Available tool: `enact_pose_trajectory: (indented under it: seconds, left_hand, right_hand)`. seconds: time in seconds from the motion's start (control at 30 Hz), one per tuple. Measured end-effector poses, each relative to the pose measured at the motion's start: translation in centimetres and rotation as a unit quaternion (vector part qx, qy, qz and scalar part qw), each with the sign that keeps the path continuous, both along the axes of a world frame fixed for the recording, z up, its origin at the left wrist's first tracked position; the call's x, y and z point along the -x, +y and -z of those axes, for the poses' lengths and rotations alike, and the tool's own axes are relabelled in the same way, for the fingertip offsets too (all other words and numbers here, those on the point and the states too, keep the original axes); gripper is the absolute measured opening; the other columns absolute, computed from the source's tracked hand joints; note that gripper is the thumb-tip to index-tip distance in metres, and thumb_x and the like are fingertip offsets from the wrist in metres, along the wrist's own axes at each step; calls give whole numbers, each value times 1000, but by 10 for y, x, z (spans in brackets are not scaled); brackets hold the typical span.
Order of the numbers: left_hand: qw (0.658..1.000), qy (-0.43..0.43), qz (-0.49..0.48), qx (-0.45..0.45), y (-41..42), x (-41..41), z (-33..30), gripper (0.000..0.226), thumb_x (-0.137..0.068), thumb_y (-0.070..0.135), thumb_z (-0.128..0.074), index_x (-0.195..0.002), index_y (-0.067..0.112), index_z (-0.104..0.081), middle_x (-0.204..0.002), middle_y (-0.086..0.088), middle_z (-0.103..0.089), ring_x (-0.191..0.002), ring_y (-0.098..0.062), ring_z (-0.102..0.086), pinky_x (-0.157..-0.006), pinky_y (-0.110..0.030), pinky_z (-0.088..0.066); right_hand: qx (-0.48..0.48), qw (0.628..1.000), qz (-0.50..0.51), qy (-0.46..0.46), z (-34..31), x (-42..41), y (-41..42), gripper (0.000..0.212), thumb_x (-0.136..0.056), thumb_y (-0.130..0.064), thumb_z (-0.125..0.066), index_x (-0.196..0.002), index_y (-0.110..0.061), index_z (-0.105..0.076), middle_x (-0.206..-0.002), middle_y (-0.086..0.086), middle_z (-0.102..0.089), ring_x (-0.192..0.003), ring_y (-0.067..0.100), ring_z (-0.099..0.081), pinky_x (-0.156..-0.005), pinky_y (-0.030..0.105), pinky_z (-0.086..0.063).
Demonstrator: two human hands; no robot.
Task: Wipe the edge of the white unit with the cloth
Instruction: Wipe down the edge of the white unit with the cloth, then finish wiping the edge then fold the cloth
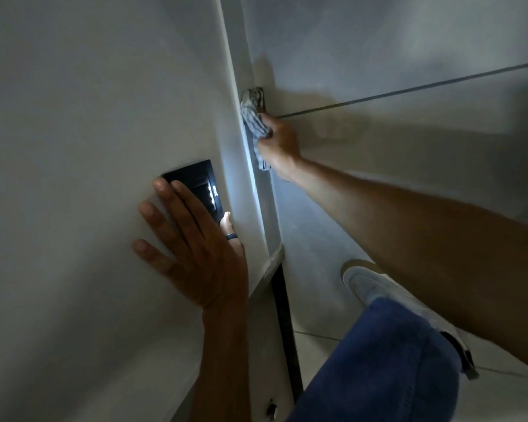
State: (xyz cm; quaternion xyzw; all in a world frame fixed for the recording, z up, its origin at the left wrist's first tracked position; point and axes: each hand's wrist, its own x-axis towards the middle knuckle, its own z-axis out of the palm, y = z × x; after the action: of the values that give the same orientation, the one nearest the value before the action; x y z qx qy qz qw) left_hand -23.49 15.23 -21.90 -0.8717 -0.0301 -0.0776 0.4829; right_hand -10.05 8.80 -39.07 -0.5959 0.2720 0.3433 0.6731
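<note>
The white unit [83,123] fills the left half of the view, and its narrow vertical edge [258,181] runs down the middle. My right hand [279,141] is shut on a crumpled grey cloth [253,121] and presses it against that edge, far from me. My left hand [192,248] lies flat on the unit's white face with fingers spread. Its index and middle fingertips rest on a small black panel [195,184] with lit dots. A dark ring sits on one finger.
Grey floor tiles [409,56] with a dark grout line stretch to the right of the unit. My white shoe [375,287] and blue trouser leg [387,370] stand close beside the unit's base. A dark gap [282,315] runs under the unit.
</note>
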Motion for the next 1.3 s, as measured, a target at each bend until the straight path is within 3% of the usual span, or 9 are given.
enact_pose_trajectory:
  seconds: [0.13, 0.37, 0.67, 0.8, 1.0, 1.07, 1.13, 1.2, 1.3]
  left_hand:
    - [1000, 6, -4, -3, -2, -4, 3, 82, -95, 36, -73, -163, 5, -39, -163, -12, -49, -150, -33, -42, -121, -59, -27]
    - [1000, 23, -4, -1, -1, -4, 4, 58, -105, 22, -59, -160, 8, -46, -160, -9, -54, -145, -30, -55, -118, -56, -39]
    - [999, 14, -44, 20, -7, 1, 0, 96, -95, 32, -73, -168, 5, -18, -170, -10, -36, -154, -31, -28, -130, -57, 3]
    - [995, 31, -92, 26, -15, -9, -5, 109, -86, 40, -82, -169, 6, -22, -170, -11, -32, -155, -31, -27, -129, -58, -5]
    - [910, 0, -197, 364, -81, -32, -41, 130, -75, 50, -89, -169, 2, -13, -174, -28, -11, -162, -46, -10, -131, -56, -2]
    - [813, -32, -199, 547, -109, -51, -54, 113, -88, 37, -81, -170, 4, -11, -176, -21, -14, -163, -36, -12, -134, -31, -5]
    - [569, -59, -339, 747, -136, -80, -70, 91, -101, 17, -71, -171, 16, -14, -172, -10, -32, -156, -21, -34, -116, -3, -29]
    - [281, -98, -500, 813, -161, -113, -96, 57, -110, 12, -52, -165, 20, -37, -160, -10, -52, -134, -23, -59, -108, -23, -50]
    - [49, -133, -534, 834, -179, -146, -141, 49, -98, 6, -43, -144, 4, -61, -143, -22, -65, -121, -38, -66, -102, -59, -54]
  right_hand:
    - [19, 1000, -9, 20, -5, 36, -4, 61, -91, 1, -50, -144, -28, -51, -123, -8, -63, -66, 8, -63, -47, 10, -52]
    - [-57, 992, -91, 69, -44, 208, -15, 48, -86, -13, -65, -130, -30, -62, -105, 2, -75, -93, 19, -69, -86, 37, -61]
    - [42, 998, -29, 26, -10, 52, 1, 67, -79, 5, -55, -138, -27, -58, -121, 0, -72, -86, 14, -69, -50, 10, -52]
    - [-62, 995, 48, 55, -14, -10, -15, 46, -83, 9, -52, -121, -10, -68, -87, 8, -75, -64, 17, -72, -60, 33, -60]
    - [-301, 917, 194, 174, -95, -19, -117, 41, -85, 15, -46, -109, -9, -69, -94, 14, -73, -76, 25, -71, -75, 39, -62]
    - [-333, 906, 181, 190, -131, -3, -163, 51, -85, 13, -42, -124, -11, -65, -119, 19, -71, -101, 36, -70, -95, 51, -58]
    - [-351, 885, 218, 212, -172, -3, -201, 60, -84, 10, -37, -139, -9, -55, -131, 20, -63, -115, 39, -63, -103, 55, -51]
    - [-329, 887, 239, 220, -214, -20, -229, 64, -84, 9, -32, -144, -6, -48, -133, 23, -59, -118, 41, -59, -104, 56, -50]
    - [-277, 923, 162, 211, -271, -61, -254, 65, -83, 8, -34, -142, -11, -50, -140, 24, -59, -126, 46, -58, -103, 60, -50]
